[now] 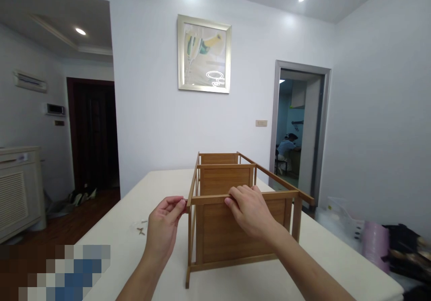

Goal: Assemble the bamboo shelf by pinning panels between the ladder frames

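A brown wooden shelf frame (235, 229) with several panels lies on its side on the white table (134, 265). My left hand (164, 215) is at the frame's near left corner, thumb and forefinger pinched on a small thing against the wood; what it is I cannot make out. My right hand (249, 209) is closed over the near top rail, fingers on the far side and thumb on the near face. Left of my left hand, a few small brown and metallic pieces (140, 231) lie on the table, seemingly by clear plastic.
Beyond the table stands a white wall with a framed picture (204, 54). A pink roll (375, 246), a white perforated bin (346, 218) and dark items sit at the right. Through the doorway, a seated person (286, 150) is visible. A cabinet (22, 193) stands left.
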The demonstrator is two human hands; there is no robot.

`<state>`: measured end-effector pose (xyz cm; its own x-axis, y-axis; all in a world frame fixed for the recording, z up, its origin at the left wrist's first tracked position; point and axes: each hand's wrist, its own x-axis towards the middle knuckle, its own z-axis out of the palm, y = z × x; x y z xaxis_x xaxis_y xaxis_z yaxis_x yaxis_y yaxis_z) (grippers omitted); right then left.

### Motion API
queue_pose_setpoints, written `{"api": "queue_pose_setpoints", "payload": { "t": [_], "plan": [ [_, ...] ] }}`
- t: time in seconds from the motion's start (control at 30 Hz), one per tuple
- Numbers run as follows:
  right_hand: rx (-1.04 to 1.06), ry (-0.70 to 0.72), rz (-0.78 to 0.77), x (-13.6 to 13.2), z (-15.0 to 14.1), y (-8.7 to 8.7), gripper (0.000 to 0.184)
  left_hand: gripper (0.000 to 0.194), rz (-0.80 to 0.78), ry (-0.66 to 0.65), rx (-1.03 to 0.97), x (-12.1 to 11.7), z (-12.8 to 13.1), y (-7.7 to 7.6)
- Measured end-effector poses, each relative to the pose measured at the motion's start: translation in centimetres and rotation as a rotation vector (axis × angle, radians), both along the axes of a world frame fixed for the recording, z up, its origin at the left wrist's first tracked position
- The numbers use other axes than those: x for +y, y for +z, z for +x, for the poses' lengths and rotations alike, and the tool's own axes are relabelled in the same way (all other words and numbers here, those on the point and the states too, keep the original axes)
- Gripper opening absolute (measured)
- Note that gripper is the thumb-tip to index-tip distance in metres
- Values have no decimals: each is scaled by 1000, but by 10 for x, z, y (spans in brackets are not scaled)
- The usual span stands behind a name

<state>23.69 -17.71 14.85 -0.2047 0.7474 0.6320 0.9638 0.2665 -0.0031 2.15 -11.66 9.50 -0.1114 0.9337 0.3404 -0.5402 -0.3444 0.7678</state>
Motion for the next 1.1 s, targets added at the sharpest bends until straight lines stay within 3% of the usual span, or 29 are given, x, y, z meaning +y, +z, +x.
{"api": "queue_pose_setpoints", "payload": {
  "t": [0.2, 0.47, 0.67, 0.97, 1.1],
  "plan": [
    [18, 5, -4, -1, 1, 0, 29, 32, 43, 87, 101, 6, -1, -7],
    [43, 23, -27, -4, 1, 3, 27, 28, 118, 346, 491, 0, -11, 0],
    [55, 28, -46, -4, 2, 4, 28, 29, 91, 301, 615, 1, -18, 8],
    [36, 28, -47, -1, 2, 4, 30, 24, 133, 414, 737, -1, -20, 9],
    [10, 22, -34, -1, 2, 4, 31, 28, 149, 286, 691, 0, -24, 10]
  ]
}}
